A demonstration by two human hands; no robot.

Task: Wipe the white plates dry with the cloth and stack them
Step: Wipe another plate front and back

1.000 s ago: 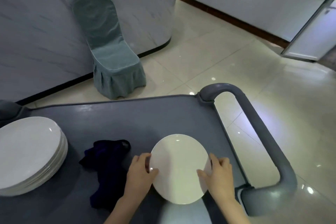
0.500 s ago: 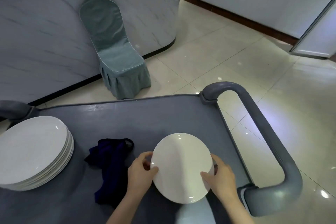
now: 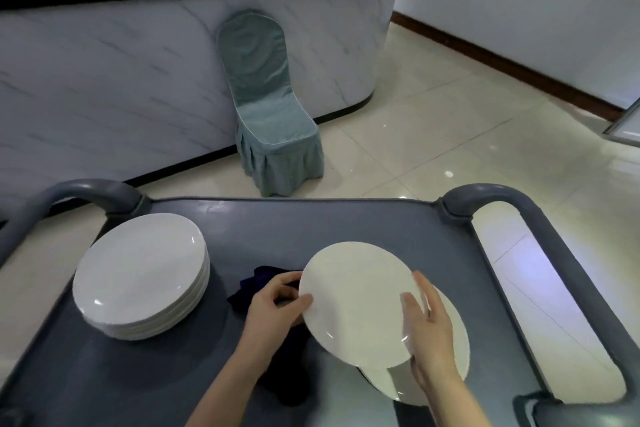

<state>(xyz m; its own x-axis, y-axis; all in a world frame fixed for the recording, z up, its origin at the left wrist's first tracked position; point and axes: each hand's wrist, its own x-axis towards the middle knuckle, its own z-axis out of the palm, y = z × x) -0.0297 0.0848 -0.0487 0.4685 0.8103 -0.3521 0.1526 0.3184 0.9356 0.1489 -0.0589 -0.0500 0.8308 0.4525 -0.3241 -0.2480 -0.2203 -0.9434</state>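
I hold a white plate [image 3: 356,302] tilted above the grey cart top [image 3: 311,225]. My left hand [image 3: 277,312] grips its left rim and my right hand [image 3: 427,329] grips its right rim. Under it, to the right, another white plate [image 3: 453,357] lies on the cart, partly hidden. A dark blue cloth [image 3: 258,282] lies crumpled beneath my left hand. A stack of several white plates [image 3: 142,274] sits at the cart's left.
The cart has grey tubular handles on the left [image 3: 86,191] and right [image 3: 554,253]. Beyond it stand a chair with a teal cover [image 3: 266,107] and a curved marble-faced counter [image 3: 121,80]. Glossy tiled floor [image 3: 450,132] spreads to the right.
The plate has been lifted off the cart and tilted, which uncovers a second plate below it. The view has swung left and the plate stack now shows in full.
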